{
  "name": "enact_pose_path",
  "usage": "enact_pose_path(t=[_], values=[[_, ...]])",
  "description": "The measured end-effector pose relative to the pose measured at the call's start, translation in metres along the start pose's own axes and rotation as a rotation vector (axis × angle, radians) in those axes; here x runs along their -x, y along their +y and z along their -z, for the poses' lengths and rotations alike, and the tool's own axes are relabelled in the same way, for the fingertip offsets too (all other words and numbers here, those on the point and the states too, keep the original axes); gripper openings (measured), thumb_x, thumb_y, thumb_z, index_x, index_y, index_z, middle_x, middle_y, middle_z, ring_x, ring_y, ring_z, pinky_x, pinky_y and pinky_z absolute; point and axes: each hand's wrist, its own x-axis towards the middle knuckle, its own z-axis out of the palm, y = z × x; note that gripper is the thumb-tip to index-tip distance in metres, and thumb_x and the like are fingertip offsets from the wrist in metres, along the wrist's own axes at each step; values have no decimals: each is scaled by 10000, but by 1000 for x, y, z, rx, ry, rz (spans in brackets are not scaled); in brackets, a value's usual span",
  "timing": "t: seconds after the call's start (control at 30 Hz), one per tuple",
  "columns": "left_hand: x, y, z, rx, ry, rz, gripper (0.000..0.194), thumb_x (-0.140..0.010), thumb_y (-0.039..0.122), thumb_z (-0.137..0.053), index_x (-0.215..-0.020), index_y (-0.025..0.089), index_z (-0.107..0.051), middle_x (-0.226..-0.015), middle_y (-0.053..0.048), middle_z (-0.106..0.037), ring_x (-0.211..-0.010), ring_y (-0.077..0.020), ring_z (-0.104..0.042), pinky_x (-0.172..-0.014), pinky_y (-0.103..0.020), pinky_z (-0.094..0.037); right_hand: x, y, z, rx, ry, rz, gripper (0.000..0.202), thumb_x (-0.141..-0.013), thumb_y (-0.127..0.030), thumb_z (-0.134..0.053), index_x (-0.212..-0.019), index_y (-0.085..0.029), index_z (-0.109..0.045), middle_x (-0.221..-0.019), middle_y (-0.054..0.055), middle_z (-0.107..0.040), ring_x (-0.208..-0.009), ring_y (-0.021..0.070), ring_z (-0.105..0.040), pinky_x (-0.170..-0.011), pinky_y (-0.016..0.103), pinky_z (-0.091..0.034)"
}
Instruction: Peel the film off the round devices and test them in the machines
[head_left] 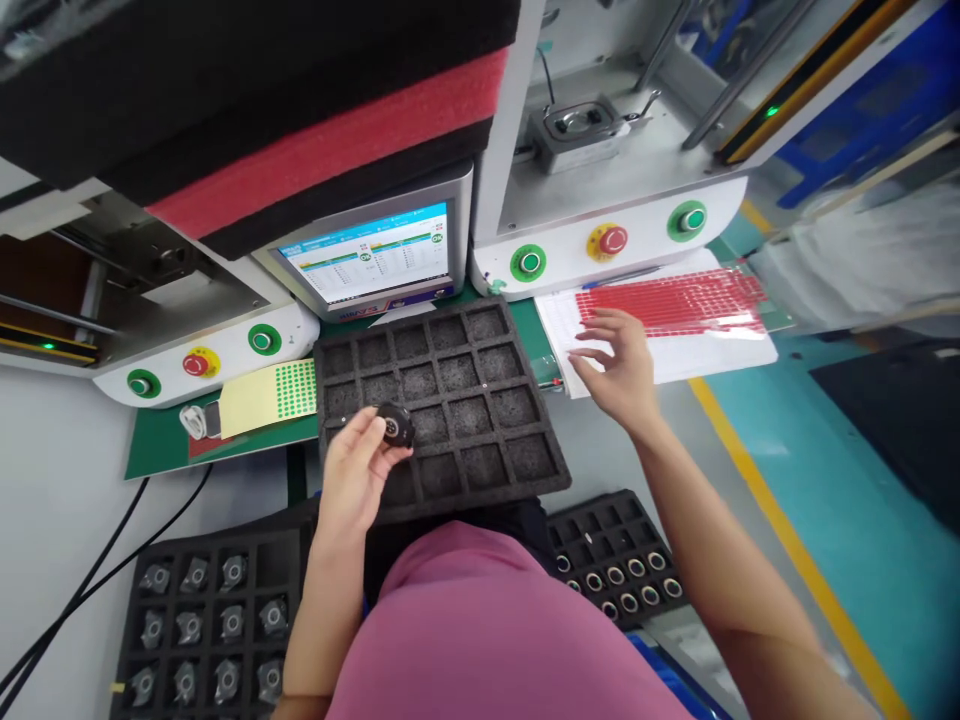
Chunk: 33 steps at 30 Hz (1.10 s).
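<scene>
My left hand pinches a small black round device between thumb and fingers. A ring with several tiny contacts shows on its face. Under it lies a black foam tray of square compartments, and the compartments in sight hold nothing. My right hand hovers at the near left edge of a sheet of red stickers, its fingers bent and apart. Nothing visible is between them. The sticker sheet rests on white paper.
A monitor stands behind the tray, between two machines with green and red buttons. Green dot stickers lie at left. Lower left, a foam tray holds bagged parts; lower right, another tray holds round parts.
</scene>
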Motion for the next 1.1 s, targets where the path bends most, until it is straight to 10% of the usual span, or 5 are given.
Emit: enact_pose_path(t=[0.1,0.33,0.73,1.1], values=[[-3,-3,1,111,-120,333,474,-637,174,-880,-1070,148,-687,-758,-23,-705,-631,-119,-687,-543,-174,-591,-14,39,3,161,-120,32,276,-811,-218,-582,-1087,-226,-586,-1309,146,-502,-1065,292,-590,-910,536,-554],[0,-4,0,198,-120,431,295,-692,38,-750,-946,154,-655,-789,-48,-714,-653,-133,-697,-569,-191,-589,-18,59,-6,439,-309,50,144,-804,-233,-604,-918,-194,-683,-1335,172,-535,-1324,435,-390,-1069,672,-339],[6,-9,-6,302,-150,611,328,-611,69,-703,-929,121,-640,-771,-79,-663,-633,-141,-650,-549,-201,-543,-32,62,-10,482,-437,104,610,-726,-106,-519,-1332,-172,-483,-1351,164,-539,-1049,287,-629,-882,439,-508],[5,-13,2,298,-157,609,285,-675,68,-662,-947,137,-613,-783,-61,-637,-644,-134,-630,-558,-196,-524,-40,54,-7,597,-537,-2,499,-886,-231,-582,-1369,-166,-472,-1038,90,-703,-1001,288,-614,-874,448,-467]])
